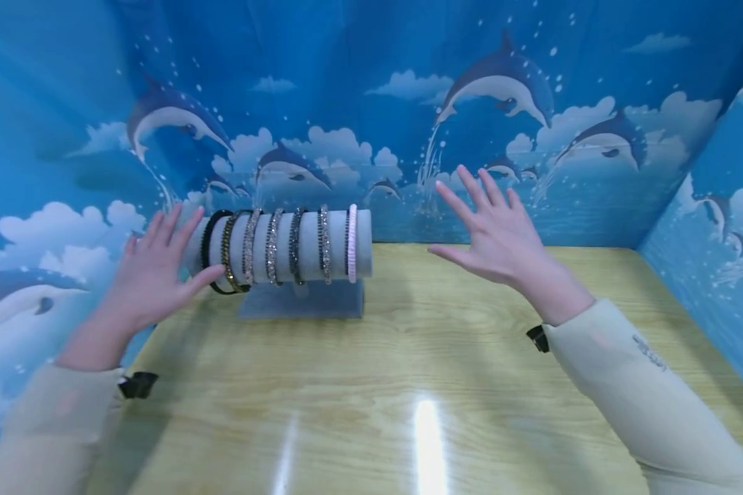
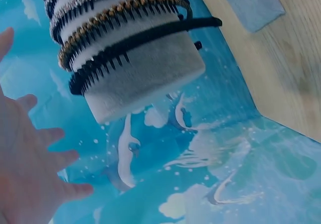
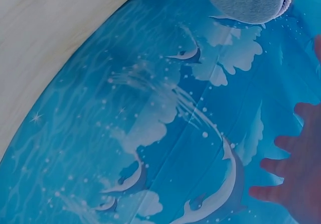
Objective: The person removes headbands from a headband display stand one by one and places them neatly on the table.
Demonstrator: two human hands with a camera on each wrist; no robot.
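Note:
A grey cylindrical display stand bears several toothed headbands in a row. The plain black headband is leftmost, beside a gold-beaded headband. Glittery and dark headbands fill the middle, and a pale pink headband sits near the right end. My left hand, fingers spread, overlaps the stand's left end in the head view; the left wrist view shows a gap between its fingers and the black headband. To the right of the stand, my right hand is raised with spread fingers and holds nothing.
The stand's flat grey base rests on a light wood table near its back edge. A blue dolphin-print backdrop rises behind the table and along its sides. Light reflections streak the front of the tabletop.

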